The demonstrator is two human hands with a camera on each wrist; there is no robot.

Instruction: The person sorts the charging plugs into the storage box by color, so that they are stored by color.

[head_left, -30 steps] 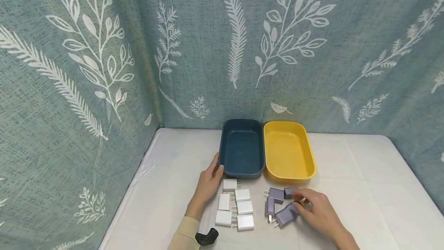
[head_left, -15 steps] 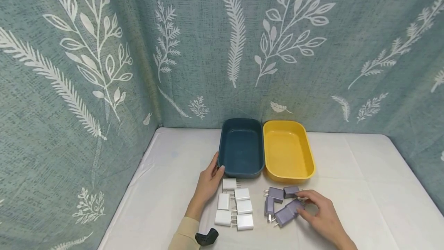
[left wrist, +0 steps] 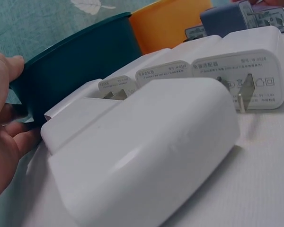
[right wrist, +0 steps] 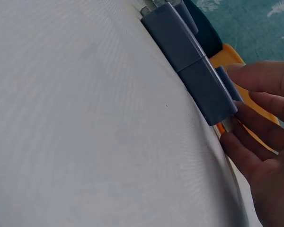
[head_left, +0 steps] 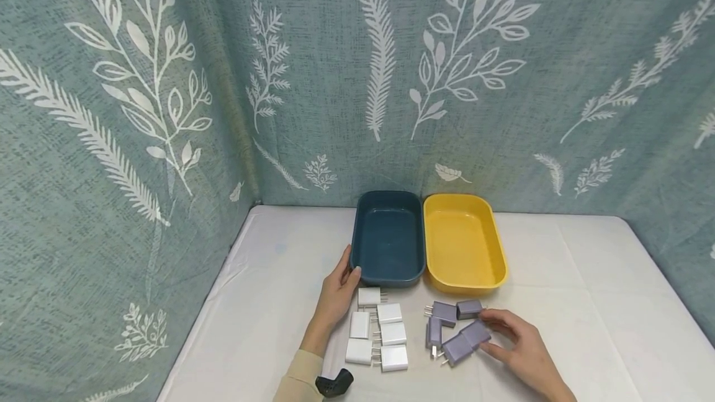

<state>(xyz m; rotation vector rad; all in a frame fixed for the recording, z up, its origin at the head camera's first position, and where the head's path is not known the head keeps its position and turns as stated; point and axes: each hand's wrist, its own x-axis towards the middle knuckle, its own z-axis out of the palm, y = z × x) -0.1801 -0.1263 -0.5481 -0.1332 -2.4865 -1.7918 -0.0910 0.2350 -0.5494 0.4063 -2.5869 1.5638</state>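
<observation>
My left hand [head_left: 336,293] lies at the front left corner of a dark blue bin [head_left: 389,281], its fingers along the outer wall and thumb at the front corner. In the left wrist view, fingertips [left wrist: 16,66] touch the bin's rim. My right hand [head_left: 522,347] is beside several purple plug chargers [head_left: 458,350], thumb and forefinger spread apart around the right end of one charger [head_left: 476,332]. That charger lies end to end with another in a slanting line. The right wrist view has fingertips [right wrist: 229,139] close to the end of this charger [right wrist: 208,97].
Several white plug chargers [head_left: 393,357] lie grouped in front of the blue bin, prongs showing. A yellow bin [head_left: 468,285] stands right of the blue one. The table has a white cloth [head_left: 586,303]; a patterned blue-green curtain [head_left: 313,79] hangs behind. A black device [head_left: 334,383] is on my left wrist.
My right hand has drawn slightly right, its thumb and forefinger coming off the slanted purple charger, which now shows more fully. The left hand stays at the blue bin.
</observation>
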